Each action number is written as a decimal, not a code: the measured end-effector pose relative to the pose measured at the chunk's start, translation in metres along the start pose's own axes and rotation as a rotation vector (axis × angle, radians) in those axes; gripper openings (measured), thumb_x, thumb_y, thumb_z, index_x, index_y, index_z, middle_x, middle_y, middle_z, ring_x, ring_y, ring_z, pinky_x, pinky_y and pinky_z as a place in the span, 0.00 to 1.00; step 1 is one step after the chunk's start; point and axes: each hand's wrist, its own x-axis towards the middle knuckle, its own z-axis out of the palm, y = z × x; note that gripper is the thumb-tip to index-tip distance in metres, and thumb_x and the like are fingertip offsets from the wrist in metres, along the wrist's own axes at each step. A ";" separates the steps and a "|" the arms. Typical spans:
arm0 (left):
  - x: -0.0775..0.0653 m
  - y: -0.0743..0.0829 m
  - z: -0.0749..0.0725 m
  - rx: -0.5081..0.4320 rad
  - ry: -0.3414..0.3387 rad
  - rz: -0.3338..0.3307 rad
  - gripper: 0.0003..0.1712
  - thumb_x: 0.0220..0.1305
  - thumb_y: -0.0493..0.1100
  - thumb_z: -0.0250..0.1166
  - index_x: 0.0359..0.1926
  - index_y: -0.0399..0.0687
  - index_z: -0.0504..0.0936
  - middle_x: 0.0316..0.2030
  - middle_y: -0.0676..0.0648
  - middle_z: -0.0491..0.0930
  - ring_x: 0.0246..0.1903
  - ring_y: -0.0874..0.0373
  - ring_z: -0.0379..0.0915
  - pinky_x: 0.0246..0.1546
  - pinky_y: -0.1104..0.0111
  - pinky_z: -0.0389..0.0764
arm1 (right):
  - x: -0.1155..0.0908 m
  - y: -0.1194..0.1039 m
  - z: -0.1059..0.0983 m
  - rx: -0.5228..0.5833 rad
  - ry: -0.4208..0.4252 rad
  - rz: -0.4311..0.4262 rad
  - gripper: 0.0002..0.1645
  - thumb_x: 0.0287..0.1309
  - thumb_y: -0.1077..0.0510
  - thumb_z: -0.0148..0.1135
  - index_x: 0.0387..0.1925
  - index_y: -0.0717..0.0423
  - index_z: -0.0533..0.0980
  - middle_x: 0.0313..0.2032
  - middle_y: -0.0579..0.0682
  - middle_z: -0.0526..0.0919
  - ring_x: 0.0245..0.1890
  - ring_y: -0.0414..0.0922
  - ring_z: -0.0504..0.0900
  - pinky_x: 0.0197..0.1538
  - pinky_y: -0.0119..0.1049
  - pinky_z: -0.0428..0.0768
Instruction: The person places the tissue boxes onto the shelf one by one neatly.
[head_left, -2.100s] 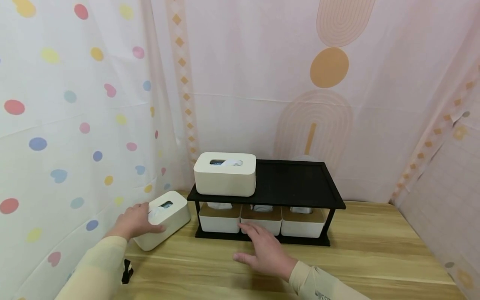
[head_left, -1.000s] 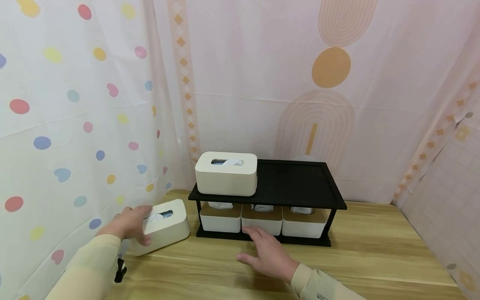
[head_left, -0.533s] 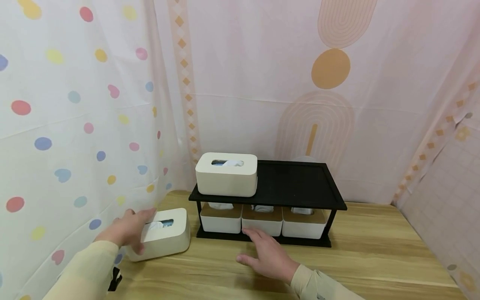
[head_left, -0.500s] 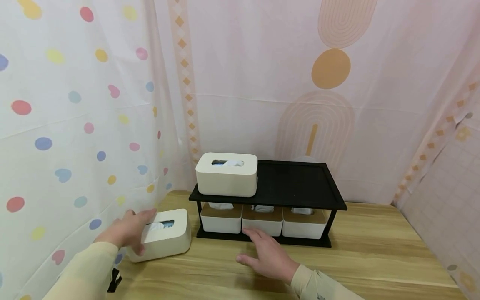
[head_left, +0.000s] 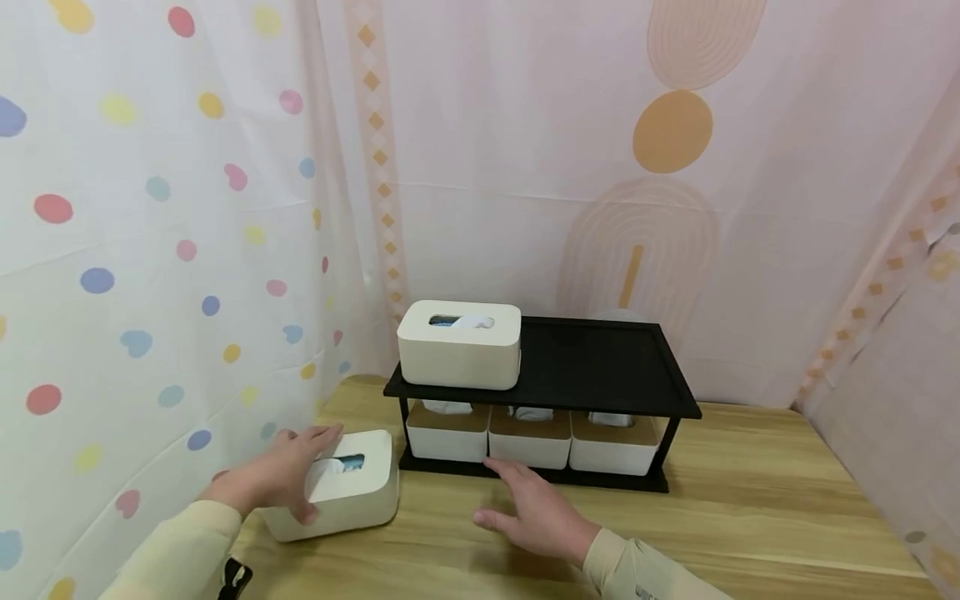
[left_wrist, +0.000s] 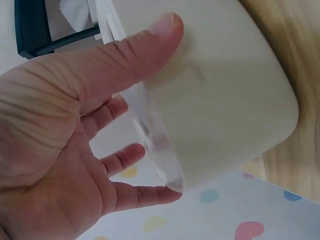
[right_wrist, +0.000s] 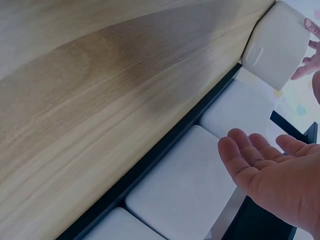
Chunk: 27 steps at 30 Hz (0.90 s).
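Note:
A cream tissue box (head_left: 356, 500) with an oval slot and white tissue rests on the table left of the black rack. My left hand (head_left: 281, 475) spans its left end, gripping it. In the left wrist view the thumb (left_wrist: 145, 50) presses on the box's side, while the fingers lie along the opposite edge of its top. My right hand (head_left: 536, 517) is held with relaxed fingers in front of the rack (head_left: 600, 367), holding nothing. Its fingertips are close to the white, brown-lidded tissue boxes (head_left: 528, 446) on the lower shelf.
Another cream tissue box (head_left: 459, 364) sits on the rack's upper shelf at the left. A small black object (head_left: 235, 577) is beside the left sleeve. The wooden table (head_left: 757, 500) is bordered by a dotted curtain (head_left: 165, 333) on the left and a pink curtain (head_left: 510, 150) behind.
With the left hand on it, the tissue box has turned from a slanted position to lie nearly in line with the rack and has come nearer. The right hand has hardly moved.

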 end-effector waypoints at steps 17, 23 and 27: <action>-0.006 0.090 0.045 -0.238 0.116 0.272 0.76 0.38 0.61 0.90 0.84 0.45 0.59 0.84 0.30 0.50 0.77 0.16 0.46 0.65 0.24 0.68 | -0.023 0.016 -0.014 0.342 -0.179 0.090 0.46 0.74 0.39 0.66 0.80 0.59 0.64 0.64 0.57 0.84 0.57 0.51 0.86 0.58 0.43 0.85; -0.006 0.131 0.075 -0.532 0.108 0.298 0.75 0.47 0.57 0.88 0.86 0.44 0.51 0.86 0.34 0.33 0.81 0.22 0.41 0.70 0.33 0.69 | -0.062 0.045 -0.038 0.464 -0.170 0.177 0.46 0.75 0.41 0.64 0.80 0.66 0.62 0.62 0.56 0.85 0.57 0.48 0.85 0.55 0.37 0.84; 0.005 0.151 0.094 -0.746 0.053 0.318 0.76 0.51 0.51 0.87 0.87 0.42 0.44 0.86 0.34 0.31 0.81 0.28 0.49 0.71 0.50 0.74 | -0.084 0.065 -0.054 0.475 -0.129 0.220 0.48 0.76 0.43 0.63 0.78 0.73 0.59 0.63 0.60 0.83 0.58 0.50 0.84 0.53 0.33 0.83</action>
